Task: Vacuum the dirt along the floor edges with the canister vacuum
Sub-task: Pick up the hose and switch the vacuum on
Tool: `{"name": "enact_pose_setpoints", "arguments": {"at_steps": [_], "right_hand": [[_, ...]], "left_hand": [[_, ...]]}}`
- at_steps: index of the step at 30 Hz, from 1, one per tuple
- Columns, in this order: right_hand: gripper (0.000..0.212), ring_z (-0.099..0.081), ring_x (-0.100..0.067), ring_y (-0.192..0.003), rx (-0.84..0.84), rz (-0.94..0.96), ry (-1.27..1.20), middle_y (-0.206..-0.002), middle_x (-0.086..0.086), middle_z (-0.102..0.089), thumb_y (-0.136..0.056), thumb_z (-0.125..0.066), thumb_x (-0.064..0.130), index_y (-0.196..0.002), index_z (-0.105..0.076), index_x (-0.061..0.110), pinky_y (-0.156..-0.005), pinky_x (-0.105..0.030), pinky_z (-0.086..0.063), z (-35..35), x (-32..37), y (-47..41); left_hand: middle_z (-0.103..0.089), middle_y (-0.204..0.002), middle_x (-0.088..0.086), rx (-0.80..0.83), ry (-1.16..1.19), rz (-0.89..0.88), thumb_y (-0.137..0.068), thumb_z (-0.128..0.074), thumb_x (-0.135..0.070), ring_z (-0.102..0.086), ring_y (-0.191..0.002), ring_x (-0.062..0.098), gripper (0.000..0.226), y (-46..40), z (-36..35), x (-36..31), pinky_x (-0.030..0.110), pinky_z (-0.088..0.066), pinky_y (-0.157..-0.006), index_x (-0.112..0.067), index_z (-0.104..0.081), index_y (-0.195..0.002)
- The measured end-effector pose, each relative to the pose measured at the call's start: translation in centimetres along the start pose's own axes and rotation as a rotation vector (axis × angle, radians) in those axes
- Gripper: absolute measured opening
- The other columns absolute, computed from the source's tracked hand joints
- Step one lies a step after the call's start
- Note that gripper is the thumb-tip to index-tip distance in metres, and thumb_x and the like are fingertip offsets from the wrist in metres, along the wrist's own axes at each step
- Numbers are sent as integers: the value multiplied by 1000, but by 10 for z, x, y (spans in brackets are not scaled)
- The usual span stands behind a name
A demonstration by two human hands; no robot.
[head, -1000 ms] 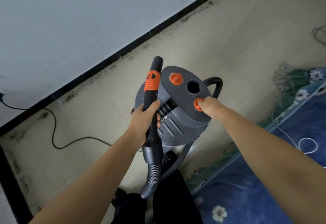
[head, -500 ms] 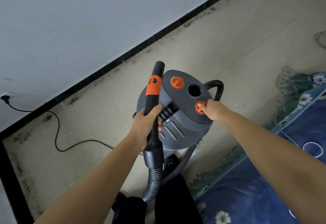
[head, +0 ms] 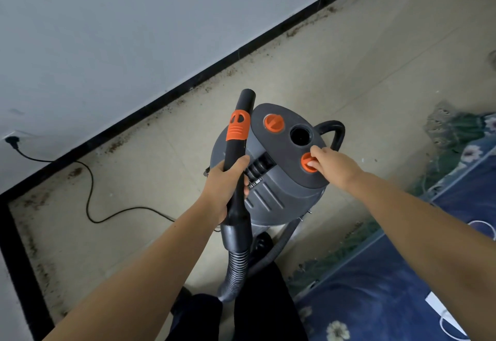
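- Running from a wall socket [head: 12, 140] at the far left, the black power cord [head: 90, 193] loops slack over the floor [head: 349, 72] toward the canister vacuum [head: 271, 169]; I judge the machine is plugged in, ready to be switched on.
- Dirt [head: 118, 144] lies in a dark speckled band along the floor's edge, under the black skirting [head: 188, 85], uncleaned.
- The left hand [head: 228, 187] is the carrying grip: fingers wrapped fully round the black wand [head: 237, 152] below its orange collar, nozzle raised clear of the floor, presumably kept ready to aim.
- The canister vacuum stands on the floor's middle, near that edge.
- The right hand [head: 335, 163] pinches the orange knob [head: 307, 162] on the lid, likely the power control.
- A blue floral mat [head: 402, 287] covers the floor's right side.
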State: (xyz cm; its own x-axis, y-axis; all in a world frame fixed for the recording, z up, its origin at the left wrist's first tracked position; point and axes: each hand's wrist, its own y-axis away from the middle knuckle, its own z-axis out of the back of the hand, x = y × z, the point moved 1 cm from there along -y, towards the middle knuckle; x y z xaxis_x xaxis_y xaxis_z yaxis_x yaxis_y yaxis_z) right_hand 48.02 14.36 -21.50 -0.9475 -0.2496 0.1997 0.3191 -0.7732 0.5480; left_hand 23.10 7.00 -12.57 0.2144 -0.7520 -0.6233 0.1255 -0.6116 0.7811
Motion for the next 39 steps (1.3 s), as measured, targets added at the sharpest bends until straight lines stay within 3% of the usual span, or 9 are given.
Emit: {"name": "enact_pose_setpoints", "arguments": {"at_steps": [12, 16, 19, 22, 25, 32, 35, 37, 39], "right_hand": [[31, -57, -34, -105, 101, -146, 0, -118, -16, -56, -102, -39, 29, -123, -53, 11, -82, -38, -44, 44, 40, 6], [41, -60, -33, -89, -75, -63, -560, -86, -15, -61, -102, -39, 36, -92, -58, 1, -69, -37, -42, 98, 120, 24], [59, -59, -23, -108, 111, -17, -839, -112, -8, -65, -97, -39, 56, -118, -61, 5, -93, -37, -43, 131, 190, 42], [35, -61, -21, -99, 217, 71, -839, -103, -6, -67, -94, -51, 49, -102, -63, 17, -83, -32, -44, 141, 250, 52], [32, -63, -23, -94, 132, 156, -811, -101, -10, -68, -95, -53, 40, -109, -60, 12, -74, -30, -44, 149, 302, 62], [15, -65, -22, -58, 114, 398, -1076, -72, -10, -63, -99, -50, 23, -93, -48, 10, -63, -34, -58, 176, 433, 95], [17, -51, -18, -44, 256, 459, -1156, -60, -7, -54, -96, -53, 19, -85, -47, 9, -48, -30, -51, 160, 505, 116], [17, -48, -17, -42, 329, 510, -1113, -58, -6, -52, -95, -54, 18, -82, -48, 9, -46, -27, -46, 143, 552, 132], [16, -48, -18, -43, 369, 565, -1050, -60, -7, -52, -96, -55, 18, -84, -48, 9, -46, -27, -46, 124, 597, 145]], "left_hand": [[-55, -60, 6, 4, 17, -59, -90, -63, -26, -49, -46, 18, 19, 19, 2, -11, 25, -46, -48, -9, -54, -91], [-55, -60, 6, -41, 2, -137, -90, -63, -27, -49, -46, 18, 20, 35, 13, -25, 28, -46, -51, -10, -54, -92], [-56, -62, 8, -120, -78, -251, -90, -61, -23, -50, -48, 18, 17, 50, 26, -36, 30, -46, -53, -8, -54, -95], [-55, -66, 5, -196, -126, -364, -91, -59, -13, -51, -53, 16, 6, 70, 46, -46, 25, -44, -50, -14, -52, -91], [-57, -73, 2, -214, -57, -438, -91, -60, -11, -55, -63, 14, 11, 96, 81, -54, 22, -46, -56, -11, -53, -100], [-61, -116, -8, -110, -175, -438, -78, -78, -33, -58, -107, 5, 57, 144, 198, 14, 17, -45, -89, -26, -45, -125], [-66, -105, 3, 15, -130, -400, -78, -79, -31, -61, -96, 5, 44, 162, 221, 53, 24, -51, -87, -15, -56, -112], [-64, -91, 18, -65, -3, -423, -78, -77, -30, -60, -84, 14, 44, 172, 238, 70, 36, -52, -85, 2, -56, -101], [-58, -80, 11, -165, 142, -431, -82, -73, -20, -57, -76, 13, 31, 182, 267, 84, 32, -51, -76, 4, -56, -89]]}}
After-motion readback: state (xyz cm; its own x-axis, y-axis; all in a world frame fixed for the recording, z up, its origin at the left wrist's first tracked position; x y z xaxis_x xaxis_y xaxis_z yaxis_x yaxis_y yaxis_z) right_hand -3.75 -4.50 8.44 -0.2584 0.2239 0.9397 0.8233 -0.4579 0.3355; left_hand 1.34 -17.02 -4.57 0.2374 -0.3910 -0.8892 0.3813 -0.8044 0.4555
